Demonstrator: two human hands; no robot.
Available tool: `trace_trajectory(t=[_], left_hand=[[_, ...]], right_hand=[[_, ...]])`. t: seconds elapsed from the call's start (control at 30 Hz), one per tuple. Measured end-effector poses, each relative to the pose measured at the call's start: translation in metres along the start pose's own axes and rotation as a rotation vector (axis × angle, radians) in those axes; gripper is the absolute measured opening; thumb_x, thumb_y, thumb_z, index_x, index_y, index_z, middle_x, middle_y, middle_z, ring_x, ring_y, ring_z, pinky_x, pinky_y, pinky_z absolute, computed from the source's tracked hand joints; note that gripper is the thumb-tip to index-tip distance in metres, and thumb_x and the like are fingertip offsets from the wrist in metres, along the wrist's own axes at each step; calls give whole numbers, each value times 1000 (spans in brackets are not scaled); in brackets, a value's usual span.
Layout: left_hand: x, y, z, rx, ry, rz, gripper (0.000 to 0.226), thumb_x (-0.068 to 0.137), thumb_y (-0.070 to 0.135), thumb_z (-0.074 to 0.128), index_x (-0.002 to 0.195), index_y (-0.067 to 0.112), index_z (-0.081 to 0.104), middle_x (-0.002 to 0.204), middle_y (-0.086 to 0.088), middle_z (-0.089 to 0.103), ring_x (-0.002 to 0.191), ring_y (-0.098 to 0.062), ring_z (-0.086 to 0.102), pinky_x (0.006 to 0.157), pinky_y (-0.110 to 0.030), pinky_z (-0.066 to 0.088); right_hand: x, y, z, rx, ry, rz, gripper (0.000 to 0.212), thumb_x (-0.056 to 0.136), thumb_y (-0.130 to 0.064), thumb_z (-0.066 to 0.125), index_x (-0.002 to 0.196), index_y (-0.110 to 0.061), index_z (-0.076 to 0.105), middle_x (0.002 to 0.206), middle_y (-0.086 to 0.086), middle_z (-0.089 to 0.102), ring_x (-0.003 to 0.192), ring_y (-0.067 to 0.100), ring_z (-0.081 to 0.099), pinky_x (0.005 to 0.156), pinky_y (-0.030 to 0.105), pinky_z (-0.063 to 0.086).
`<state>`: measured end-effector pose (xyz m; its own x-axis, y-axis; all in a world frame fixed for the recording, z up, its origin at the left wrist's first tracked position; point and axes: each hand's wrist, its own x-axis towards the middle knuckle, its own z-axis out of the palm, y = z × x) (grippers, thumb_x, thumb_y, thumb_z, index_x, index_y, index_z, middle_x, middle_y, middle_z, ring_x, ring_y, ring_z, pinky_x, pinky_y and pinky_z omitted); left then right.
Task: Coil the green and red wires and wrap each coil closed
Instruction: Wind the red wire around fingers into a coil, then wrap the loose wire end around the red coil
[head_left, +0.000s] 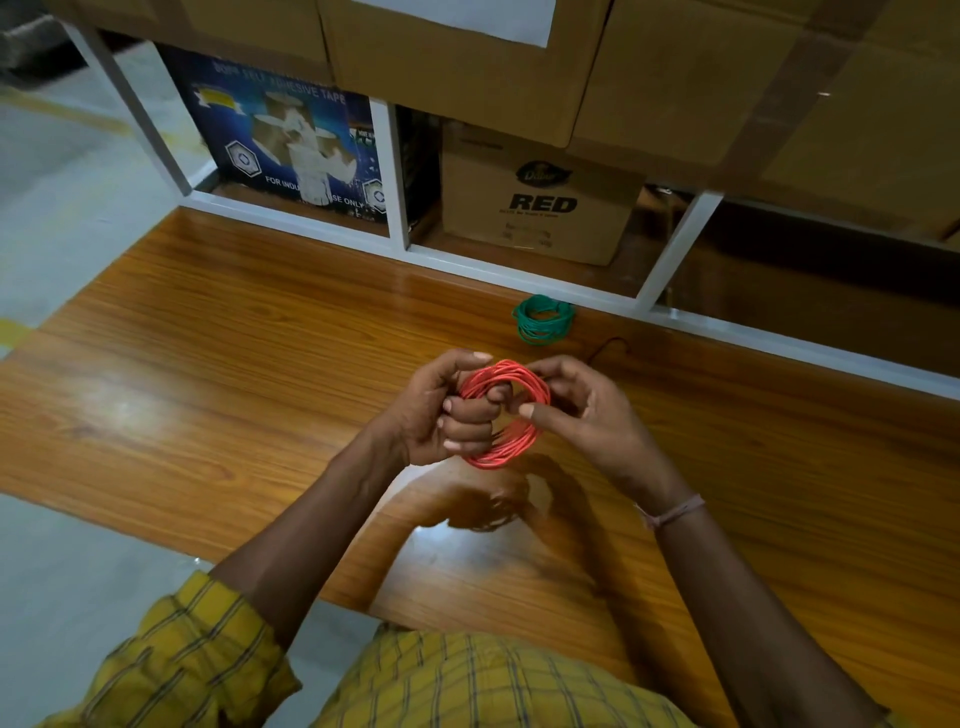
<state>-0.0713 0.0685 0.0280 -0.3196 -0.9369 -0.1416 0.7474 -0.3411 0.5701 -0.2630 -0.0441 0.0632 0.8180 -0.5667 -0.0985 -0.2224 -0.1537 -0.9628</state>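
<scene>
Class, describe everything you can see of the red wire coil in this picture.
The red wire coil is a round bundle of many thin, glossy loops, plastic-coated by the look of it. It is held upright above the wooden table, not resting on it. The left hand grips its left side, fingers through the middle; the right hand pinches its right edge. No loose end shows.
</scene>
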Motion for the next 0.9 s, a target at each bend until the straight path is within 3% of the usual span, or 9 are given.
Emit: trace_trajectory(t=[0.2,0.33,0.43,0.63,0.8,0.9], left_hand=[[21,-4,5,27,434,92,31,98,39,61,85,12,56,47,11,30,32,0,26,31,-15,18],[31,-14,1,116,592,161,30,107,34,59,84,21,47,59,8,33,42,1,28,31,-11,19],[36,-23,-4,154,661,208,32,109,31,59,82,23,44,60,7,35,43,1,29,32,-11,22],[48,-35,-15,231,772,267,37,110,26,58,78,22,42,57,7,36,40,0,31,33,-13,23],[46,-35,-27,182,774,286,38,112,21,55,76,20,41,54,7,36,37,0,27,31,-14,24],[43,-29,-29,193,794,305,35,111,20,55,79,20,42,55,8,38,39,-1,30,31,-15,26]], right_hand=[[6,19,12,122,196,93,30,95,-5,75,120,-14,59,97,14,79,83,29,80,70,44,66],[7,31,13,201,235,147,29,95,-3,76,118,-8,59,96,16,78,74,21,79,59,25,58],[7,39,15,242,260,211,28,93,-1,76,116,-5,60,89,14,79,69,17,77,56,20,54],[17,60,16,260,255,281,31,91,-7,81,115,-8,61,93,15,81,75,19,77,63,28,58],[31,64,-6,303,112,348,46,83,-47,80,108,-10,68,94,5,81,78,22,71,62,27,55],[54,80,-30,128,306,393,37,92,-53,75,100,-18,73,91,0,80,79,21,73,63,33,54]])
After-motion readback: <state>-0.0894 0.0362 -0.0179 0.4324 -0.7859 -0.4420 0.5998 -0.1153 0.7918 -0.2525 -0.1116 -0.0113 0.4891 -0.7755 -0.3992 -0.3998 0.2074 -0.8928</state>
